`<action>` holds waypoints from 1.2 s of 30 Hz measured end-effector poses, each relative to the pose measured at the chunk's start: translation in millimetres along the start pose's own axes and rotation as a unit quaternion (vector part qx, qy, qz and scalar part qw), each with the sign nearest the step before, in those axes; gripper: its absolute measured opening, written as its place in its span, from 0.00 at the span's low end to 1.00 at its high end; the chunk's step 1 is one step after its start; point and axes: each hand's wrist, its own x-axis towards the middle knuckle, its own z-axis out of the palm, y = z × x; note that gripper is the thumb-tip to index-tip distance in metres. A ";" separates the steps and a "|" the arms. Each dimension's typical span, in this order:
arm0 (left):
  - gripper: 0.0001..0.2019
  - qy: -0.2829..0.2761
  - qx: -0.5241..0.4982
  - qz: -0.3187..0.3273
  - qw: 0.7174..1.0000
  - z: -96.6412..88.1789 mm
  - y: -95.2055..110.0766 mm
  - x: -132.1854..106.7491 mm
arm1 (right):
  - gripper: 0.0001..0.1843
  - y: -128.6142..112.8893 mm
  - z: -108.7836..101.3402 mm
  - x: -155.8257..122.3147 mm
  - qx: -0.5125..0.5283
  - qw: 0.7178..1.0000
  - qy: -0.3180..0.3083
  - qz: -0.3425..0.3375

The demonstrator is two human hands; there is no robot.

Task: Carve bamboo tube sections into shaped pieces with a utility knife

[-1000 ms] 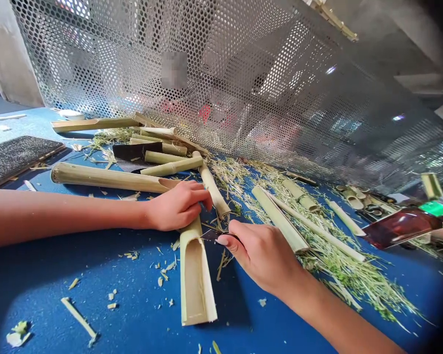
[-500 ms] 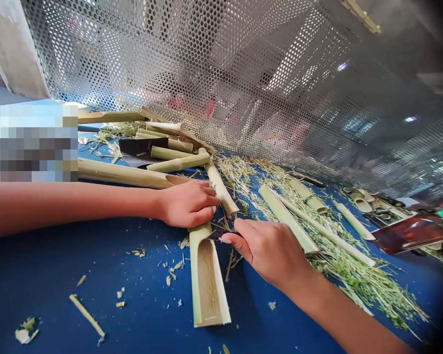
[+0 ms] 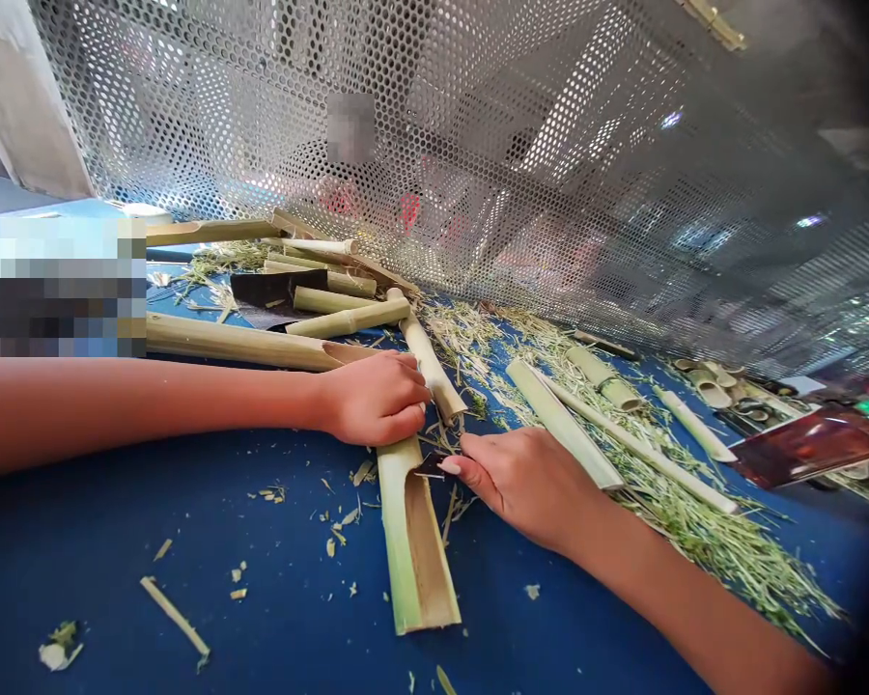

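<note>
My left hand [image 3: 382, 398] is wrapped round the upper end of a bamboo piece [image 3: 400, 541], pressing it against the blue table [image 3: 246, 541]. The bamboo's lower part is cut open lengthwise, its hollow turned to the right. In my right hand [image 3: 525, 483], closed with the thumb stretched along it, is a small knife [image 3: 430, 466]; its dark blade meets the bamboo at the top corner of the opening. My right hand's fingers hide the handle. Behind my left hand lies a long bamboo pole [image 3: 232, 340] with a notched end.
Several cut bamboo pieces [image 3: 344, 317] and a broad dark blade [image 3: 271, 290] lie at the back left. Green shavings [image 3: 724, 550] and split bamboo [image 3: 565, 423] spread along the right. A bottle with reddish liquid [image 3: 815, 446] lies far right. A perforated metal screen [image 3: 463, 135] rises behind.
The bamboo piece has rolled, so its opening faces more to the right and more green outer wall shows. The knife has shifted slightly right with my right hand.
</note>
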 end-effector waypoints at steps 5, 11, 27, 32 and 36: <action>0.12 0.005 0.002 0.003 1.000 0.9 -0.7 1.1 | 0.38 -0.2 -5.2 0.4 -0.001 0.998 -0.056 0.015; 0.12 0.006 0.001 -0.003 1.000 1.7 0.2 1.7 | 0.38 -2.3 -7.9 0.6 0.006 0.998 -0.055 0.009; 0.12 -0.008 0.024 -0.020 0.999 0.3 3.2 2.8 | 0.30 -12.9 -6.9 -5.2 -0.108 0.987 0.119 -0.010; 0.14 -0.017 0.040 -0.028 0.999 -0.3 2.6 5.3 | 0.33 -8.1 -4.5 -7.1 -0.057 0.997 0.042 -0.021; 0.13 -0.030 0.044 -0.037 0.998 0.0 3.0 5.4 | 0.30 -8.4 -1.6 -8.3 -0.048 0.995 0.080 -0.022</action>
